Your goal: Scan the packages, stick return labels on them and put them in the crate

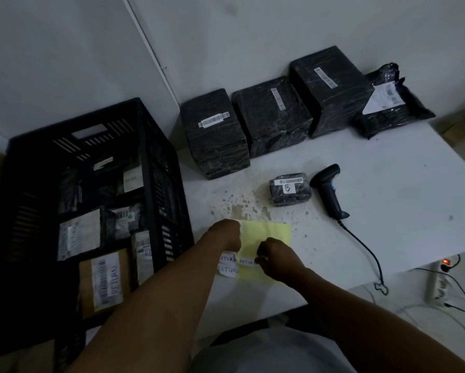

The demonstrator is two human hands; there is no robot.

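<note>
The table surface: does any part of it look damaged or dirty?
Yes. The white table has a patch of brownish specks and chips between the small package and the yellow sheet; it looks like worn coating or stains.

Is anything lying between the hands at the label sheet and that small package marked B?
Nothing visible. Only bare, speckled table separates the left hand and right hand from the small package. The scanner lies to the package's right, off that line.

White table [387, 211] — wrapped packages [273, 117], scanner [329, 191], yellow sheet [269, 232].
</note>
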